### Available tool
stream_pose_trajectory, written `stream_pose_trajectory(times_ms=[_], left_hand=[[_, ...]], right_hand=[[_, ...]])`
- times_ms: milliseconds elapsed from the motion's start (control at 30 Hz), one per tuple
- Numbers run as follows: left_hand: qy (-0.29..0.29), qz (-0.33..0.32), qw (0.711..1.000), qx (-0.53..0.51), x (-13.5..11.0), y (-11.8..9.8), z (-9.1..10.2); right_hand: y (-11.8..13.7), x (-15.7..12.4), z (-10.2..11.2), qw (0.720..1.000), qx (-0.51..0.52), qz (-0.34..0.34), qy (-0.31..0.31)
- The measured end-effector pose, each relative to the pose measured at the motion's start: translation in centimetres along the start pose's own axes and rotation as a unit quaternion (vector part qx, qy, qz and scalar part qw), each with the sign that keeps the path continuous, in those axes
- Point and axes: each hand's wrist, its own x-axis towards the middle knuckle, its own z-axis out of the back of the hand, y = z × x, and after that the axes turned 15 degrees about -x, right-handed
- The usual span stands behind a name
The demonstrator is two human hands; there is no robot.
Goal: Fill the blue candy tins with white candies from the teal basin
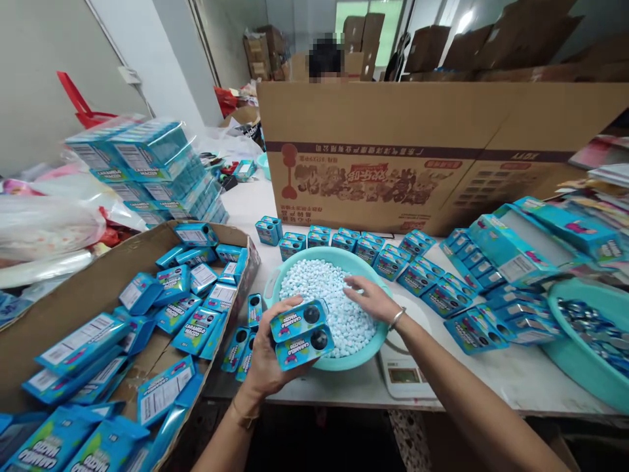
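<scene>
Two small blue printed cardboard boxes (301, 335), lower centre of frame, clutched in the left hand (265, 351), long axes rising slightly rightward, round dark holes (319, 339) toward the right hand (372, 298). That one's loosely spread, palm down over small pale-blue pellets (314, 278) in a round turquoise plastic basin (344, 362); can't tell if touching.

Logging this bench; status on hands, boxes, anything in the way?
Left hand gripping two blue boxes. Right hand open over white pellets in turquoise basin. Nothing visibly blocking right hand.

Cardboard panel (363, 118): upright | co-worker's head (325, 58): behind it | brown cartons (427, 49): piled at back
</scene>
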Motion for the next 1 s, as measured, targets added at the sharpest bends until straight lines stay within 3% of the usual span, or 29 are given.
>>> stream_pose_trajectory(times_ms=[67,133,200,233,333,433,500,567,633,700,767,900,1000], left_hand=[[0.006,-0.016,1.0,-0.004,-0.2,-0.1,-0.2],[0.007,-0.022,1.0,-0.016,-0.3,-0.1,-0.3],[0.0,-0.012,1.0,-0.018,-0.6,0.0,-0.2],[-0.008,-0.003,1.0,-0.013,-0.7,0.1,0.0],[-0.046,0.042,0.998,-0.009,-0.9,0.4,0.6],[-0.076,0.089,0.993,-0.018,-0.4,0.3,0.9],[-0.072,0.13,0.989,-0.007,0.5,0.3,0.6],[-0.059,0.17,0.983,0.03,1.6,0.4,-0.1],[-0.054,0.185,0.976,0.096,2.9,0.8,-0.9],[-0.044,0.18,0.968,0.167,4.1,1.3,-1.8],[-0.02,0.171,0.961,0.214,5.0,1.9,-2.6],[0.02,0.162,0.954,0.253,6.3,2.4,-3.6],[0.02,0.163,0.955,0.246,6.5,2.2,-3.8]], right_hand=[[0.6,-0.4,-1.2,0.977,-0.199,0.054,0.047],[1.5,-0.6,-2.5,0.93,-0.342,0.089,0.103],[2.3,-0.6,-3.6,0.903,-0.395,0.103,0.137],[2.4,-0.5,-4.0,0.903,-0.391,0.101,0.144],[2.1,0.3,-4.2,0.947,-0.286,0.066,0.131],[1.3,1.4,-3.2,0.996,-0.031,-0.036,0.077],[1.3,2.1,-2.0,0.971,0.193,-0.124,0.062],[1.9,2.4,-0.9,0.907,0.379,-0.173,0.06],[3.2,2.4,-0.3,0.852,0.491,-0.179,0.035],[4.8,2.3,-0.5,0.821,0.542,-0.177,-0.021],[6.6,2.2,-1.5,0.808,0.556,-0.174,-0.084],[9.1,2.5,-3.3,0.831,0.514,-0.107,-0.183],[9.9,2.7,-3.2,0.853,0.481,-0.053,-0.194]])
